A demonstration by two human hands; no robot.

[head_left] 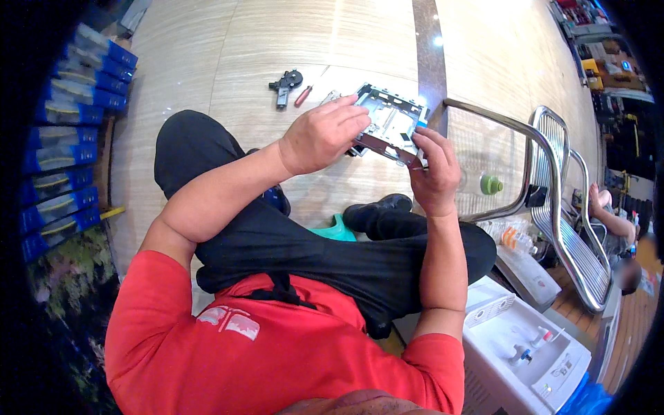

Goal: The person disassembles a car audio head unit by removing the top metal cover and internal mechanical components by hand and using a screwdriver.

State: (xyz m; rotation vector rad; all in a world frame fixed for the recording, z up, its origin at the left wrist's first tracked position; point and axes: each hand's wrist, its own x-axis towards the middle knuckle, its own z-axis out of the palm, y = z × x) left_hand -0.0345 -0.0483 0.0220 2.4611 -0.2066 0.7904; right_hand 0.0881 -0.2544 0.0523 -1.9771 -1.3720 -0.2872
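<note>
Between my two hands is an opened, box-shaped metal device chassis [394, 117], silvery inside with a dark brownish near edge. It is held tilted above the floor. My left hand [326, 135] grips its left side, fingers laid over the edge. At the right side, my right hand [436, 166] has its fingers curled on the near right corner; the thumb is partly hidden. On the floor beyond my left hand lie a red-handled screwdriver [303, 97] and a black-and-grey motor-like part with a round disc [286, 87]. A small silvery piece shows behind my left fingers, too covered to name.
A steel-framed bench [553, 173] stands at the right, with a green-capped bottle [491, 184] by its frame. Nearer are a white water dispenser [526, 346] and a clear plastic bottle [517, 240]. Blue boxes [66, 149] are stacked at left. Another person [612, 225] is at far right.
</note>
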